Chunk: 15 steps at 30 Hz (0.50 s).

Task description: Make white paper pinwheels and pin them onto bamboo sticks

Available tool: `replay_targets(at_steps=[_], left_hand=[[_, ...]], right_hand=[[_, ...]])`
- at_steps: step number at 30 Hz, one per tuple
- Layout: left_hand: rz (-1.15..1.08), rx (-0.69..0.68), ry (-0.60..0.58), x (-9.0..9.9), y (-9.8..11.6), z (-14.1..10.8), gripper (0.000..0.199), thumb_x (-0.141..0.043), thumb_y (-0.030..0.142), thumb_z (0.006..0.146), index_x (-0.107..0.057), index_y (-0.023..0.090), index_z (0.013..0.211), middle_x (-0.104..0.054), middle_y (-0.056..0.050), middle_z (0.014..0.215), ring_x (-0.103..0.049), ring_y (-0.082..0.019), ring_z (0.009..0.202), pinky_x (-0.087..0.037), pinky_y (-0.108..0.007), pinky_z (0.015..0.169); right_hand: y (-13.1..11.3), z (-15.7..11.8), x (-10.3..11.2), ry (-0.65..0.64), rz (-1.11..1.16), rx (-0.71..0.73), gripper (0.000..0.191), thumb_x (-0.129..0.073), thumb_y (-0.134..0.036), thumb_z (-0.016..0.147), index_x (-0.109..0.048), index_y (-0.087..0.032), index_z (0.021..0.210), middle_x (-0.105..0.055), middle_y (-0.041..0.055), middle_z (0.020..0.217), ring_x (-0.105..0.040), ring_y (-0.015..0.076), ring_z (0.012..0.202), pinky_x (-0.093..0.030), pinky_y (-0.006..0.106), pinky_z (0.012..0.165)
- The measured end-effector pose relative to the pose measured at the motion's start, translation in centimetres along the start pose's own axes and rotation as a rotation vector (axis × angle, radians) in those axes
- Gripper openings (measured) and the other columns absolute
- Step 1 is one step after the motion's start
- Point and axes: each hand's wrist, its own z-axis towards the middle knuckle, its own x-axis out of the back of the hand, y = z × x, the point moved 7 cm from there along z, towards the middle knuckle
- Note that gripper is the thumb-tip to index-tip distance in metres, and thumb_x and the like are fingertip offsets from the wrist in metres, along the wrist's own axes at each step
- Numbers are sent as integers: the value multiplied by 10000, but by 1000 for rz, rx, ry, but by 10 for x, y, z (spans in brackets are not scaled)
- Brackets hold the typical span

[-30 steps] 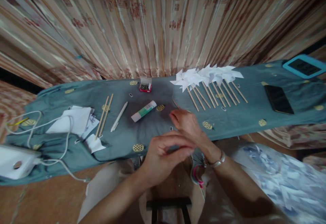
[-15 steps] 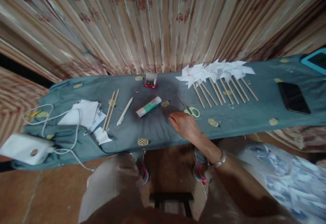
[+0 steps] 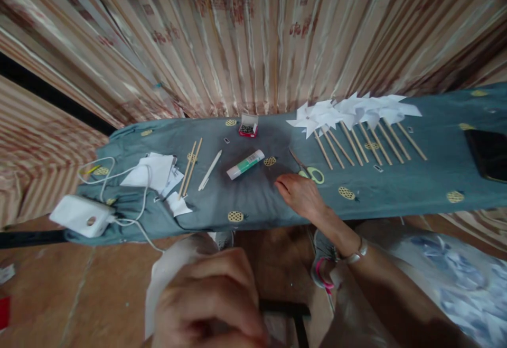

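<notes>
Left hand (image 3: pixel 209 300) blurred near camera, fingers curled; right hand (image 3: pixel 300 195) bunched at the green cloth (image 3: pixel 261 205); can't tell if either grips anything; paper pieces (image 3: pixel 152 174), two sticks (image 3: pixel 193 166), pen (image 3: pixel 210 170), glue stick (image 3: pixel 245 165); scissors (image 3: pixel 303 168) lie just beyond right hand; white pinwheels (image 3: pixel 352 111) sit farther right.

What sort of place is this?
Probably a room in a home, used as a craft spot, though I can't be certain. A patterned curtain hangs behind a long surface covered by a pineapple-print cloth, where white paper pinwheels lie near scissors and a glue stick.
</notes>
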Motion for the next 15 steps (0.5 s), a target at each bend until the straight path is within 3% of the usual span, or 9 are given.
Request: replay_targets(at_steps=[2,3,5,8,9,12,15], left_hand=[[113,96,198,27,-11,-2,215,-726,395,868,-678,305,679,-598,21,562,-547,-154,514,-438,-288,468],[185,168,283,43,-21,-6,255,-718,365,867,-659,296,628,-592,15,563,-553,-170,530,-448,-312,494],[294,180,441,78,-38,-14,351,-597,332,926,-622,279,579,-561,18,553,-549,-175,543,-452,-327,545],[668,193,611,137,-67,-22,172,-665,296,846,-698,251,683,-673,5,686,-616,-184,658,-496,-315,650],[796,238,594,154,-80,-21,108,-674,312,836,-733,227,807,-719,-24,808,-653,-203,764,-526,-333,758],[1117,368,453,192,-115,-13,265,-620,320,873,-730,142,1037,-726,-122,1137,-637,-266,1132,-474,-391,1035],[1272,417,297,208,-136,-6,369,-601,337,905,-689,90,1165,-699,-149,1238,-599,-278,1209,-432,-402,1093]], right_hand=[[0,0,0,0,4,0,257,-468,-247,1008,-713,-179,971,-770,93,983,-715,223,923,-458,304,763],[1,0,-1,4,6,2,259,-468,-247,1007,-714,-179,970,-770,96,988,-715,228,929,-459,308,765],[1,0,-2,17,10,5,260,-467,-246,1006,-717,-183,969,-770,99,993,-714,232,936,-459,313,772],[2,0,-4,18,10,5,269,-459,-257,1011,-719,-188,986,-769,93,991,-715,228,934,-462,315,779],[2,0,-4,13,9,3,272,-457,-262,1014,-718,-188,993,-768,91,993,-716,228,937,-462,315,780],[3,1,-5,0,1,-8,266,-463,-265,1013,-717,-186,1008,-769,91,1012,-717,230,947,-458,315,779],[2,2,-5,-6,-11,-9,260,-467,-261,1011,-717,-186,1017,-770,88,1023,-716,233,961,-451,311,778]])
